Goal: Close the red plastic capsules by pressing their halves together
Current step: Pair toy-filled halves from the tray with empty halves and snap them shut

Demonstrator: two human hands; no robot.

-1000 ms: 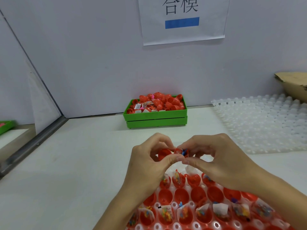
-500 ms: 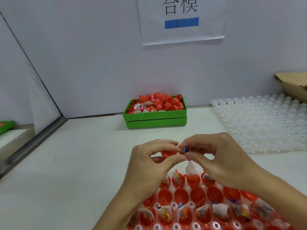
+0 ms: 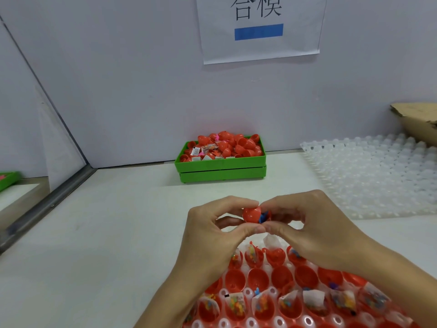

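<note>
White table [image 3: 106, 233] carries the whole setup, grey wall behind. Clear blister tray [image 3: 378, 176] lies far right, its cups look unfilled; green bin [image 3: 222, 165] at the back wall holds a heap of red capsules and slips. Near tray [image 3: 248, 292] at the bottom edge has rows of open red halves, some with packets, some bare. Above it both hands meet mid-air: left hand [image 3: 208, 233] pinches the red half [image 3: 252, 214] between thumb and forefinger, right hand [image 3: 314, 226] has fingers curled around the other half — that half is mostly hidden, only a blue toy [image 3: 263, 217] peeks out at the seam. The halves are touching but not seated, judging by the toy sticking out. To do this well: tuck the blue bit fully inside first, otherwise it gets caught in the rim and the shell won't snap. Keep the two rims square to each other, push straight along the axis with both thumbs — not at a tilt, a skewed press likely pops one side back out. Finished capsule probably goes to the bin.
</note>
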